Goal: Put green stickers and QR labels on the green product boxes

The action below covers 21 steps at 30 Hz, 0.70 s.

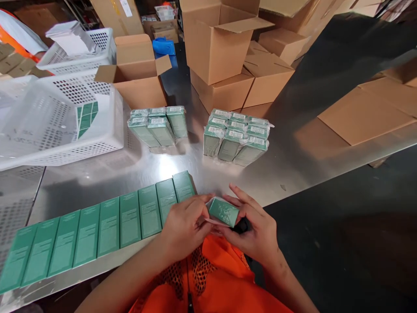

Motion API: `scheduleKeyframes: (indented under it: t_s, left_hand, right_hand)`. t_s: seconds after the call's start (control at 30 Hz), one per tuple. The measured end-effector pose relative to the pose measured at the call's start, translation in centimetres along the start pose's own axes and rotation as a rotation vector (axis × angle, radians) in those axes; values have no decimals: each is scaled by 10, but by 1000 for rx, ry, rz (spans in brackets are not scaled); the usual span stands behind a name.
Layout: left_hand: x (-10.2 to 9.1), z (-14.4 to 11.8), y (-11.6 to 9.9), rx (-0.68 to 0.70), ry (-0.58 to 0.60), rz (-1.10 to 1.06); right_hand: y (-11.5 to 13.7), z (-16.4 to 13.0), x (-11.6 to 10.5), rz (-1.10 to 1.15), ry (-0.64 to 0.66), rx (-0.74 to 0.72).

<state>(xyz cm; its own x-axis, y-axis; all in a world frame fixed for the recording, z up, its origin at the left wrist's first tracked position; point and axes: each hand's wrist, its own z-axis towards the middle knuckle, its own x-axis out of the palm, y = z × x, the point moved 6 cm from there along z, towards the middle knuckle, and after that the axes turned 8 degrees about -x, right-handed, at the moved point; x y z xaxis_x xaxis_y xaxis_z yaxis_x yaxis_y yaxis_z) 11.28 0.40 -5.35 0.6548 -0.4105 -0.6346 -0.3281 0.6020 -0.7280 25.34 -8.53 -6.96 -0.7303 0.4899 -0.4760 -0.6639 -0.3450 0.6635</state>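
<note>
Between my two hands, just over the table's front edge, is a small green box (pixel 224 211) in clear plastic wrap, its end facing up. My left hand (pixel 187 224) pinches the wrap and the box's left side. From the right, my right hand (pixel 256 226) grips the box's other side, one finger lifted off it. The lower part of the box is hidden by my fingers. A row of several green boxes (pixel 109 226) lies side by side along the front edge to the left. Wrapped green boxes stand upright in two groups, a left one (pixel 159 128) and a right one (pixel 236 137).
White plastic baskets (pixel 97 150) stand at the left, one holding green boxes. Behind the groups are an open carton (pixel 140 87) and stacked cartons (pixel 221 56). Another carton (pixel 368 108) lies at the right on the metal table (pixel 286 161). A person's sleeve (pixel 24 32) shows far left.
</note>
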Motion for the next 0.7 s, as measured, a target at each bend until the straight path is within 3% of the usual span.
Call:
scheduleKeyframes:
  t_s: [0.13, 0.33, 0.47, 0.57, 0.7]
  left_hand:
    - [3, 0, 7, -65, 6, 9]
    - [30, -6, 19, -165, 232, 320]
    - [41, -11, 11, -48, 223, 398]
    - [44, -13, 0, 39, 179, 390]
    - [41, -26, -25, 292, 46, 285]
  right_hand:
    - [-11, -5, 3, -111, 54, 58]
    - [-34, -17, 13, -152, 279, 191]
    - [-37, -19, -2, -14, 96, 209]
    - [-34, -14, -10, 138, 28, 162]
    - [-43, 0, -37, 321, -334, 218]
